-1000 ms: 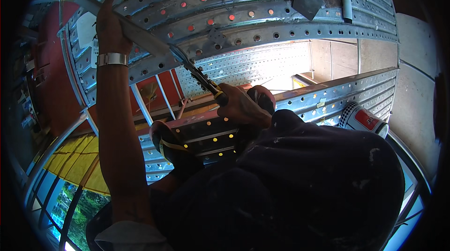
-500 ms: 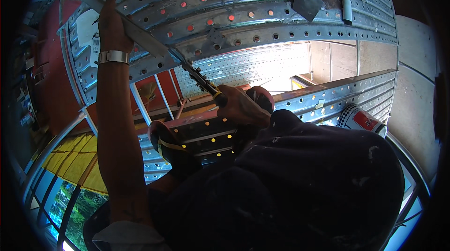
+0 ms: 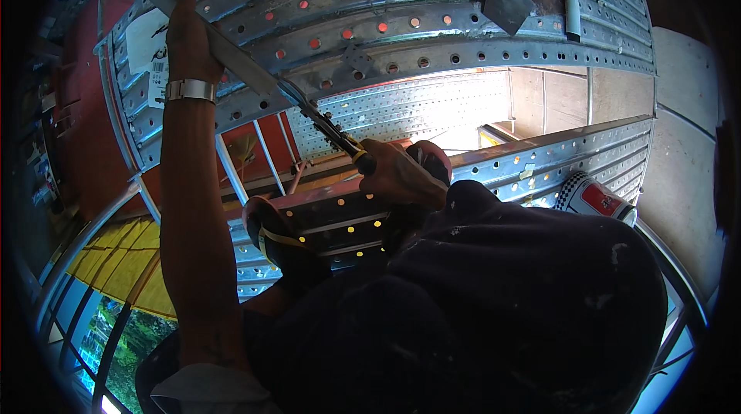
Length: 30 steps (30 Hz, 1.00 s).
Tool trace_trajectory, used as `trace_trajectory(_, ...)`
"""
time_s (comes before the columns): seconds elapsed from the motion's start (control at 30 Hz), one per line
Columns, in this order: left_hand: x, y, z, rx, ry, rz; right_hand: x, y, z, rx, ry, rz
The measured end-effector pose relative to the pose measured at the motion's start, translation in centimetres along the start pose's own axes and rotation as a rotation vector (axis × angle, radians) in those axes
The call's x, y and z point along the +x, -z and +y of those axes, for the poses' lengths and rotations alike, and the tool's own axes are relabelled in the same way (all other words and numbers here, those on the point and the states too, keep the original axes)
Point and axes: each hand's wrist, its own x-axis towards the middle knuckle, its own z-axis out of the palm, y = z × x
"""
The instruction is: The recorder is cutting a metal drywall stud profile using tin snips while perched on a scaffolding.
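Two hands (image 3: 189,35) (image 3: 397,174) (one can (image 3: 594,199))

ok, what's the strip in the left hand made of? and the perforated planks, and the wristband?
Strip: flat, dull grey with a straight edge, looks like sheet metal, maybe galvanised.
Perforated planks: silvery with a mottled sheen, punched holes and pressed ribs, so probably galvanised steel.
Wristband: bright, reflective silver band, likely polished metal; its links are too small to tell.

- Perforated galvanised scaffold planks (image 3: 432,35) fill the upper view, sunlit.
- A red wall (image 3: 85,136) stands at left.
- Yellow sheeting (image 3: 123,275) and green foliage (image 3: 116,352) lie far below.
- Pale boards (image 3: 687,182) run along the right.
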Motion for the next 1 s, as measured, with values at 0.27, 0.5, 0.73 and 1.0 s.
trace_trajectory(0.27,-0.2,-0.3,-0.2,0.01,-0.022,-0.069,0.1,0.0,0.3,-0.001,0.01,-0.009)
trace_trajectory(0.5,0.0,-0.2,-0.4,0.083,0.004,-0.062,0.3,-0.6,1.1,0.017,0.009,-0.024)
trace_trajectory(0.73,-0.4,-0.3,-0.4,0.081,-0.025,-0.084,0.2,-0.4,0.6,0.135,0.03,-0.113)
trace_trajectory(1.0,-0.6,-0.5,-0.3,0.091,0.007,-0.077,-0.1,0.2,-0.5,-0.004,0.07,-0.1)
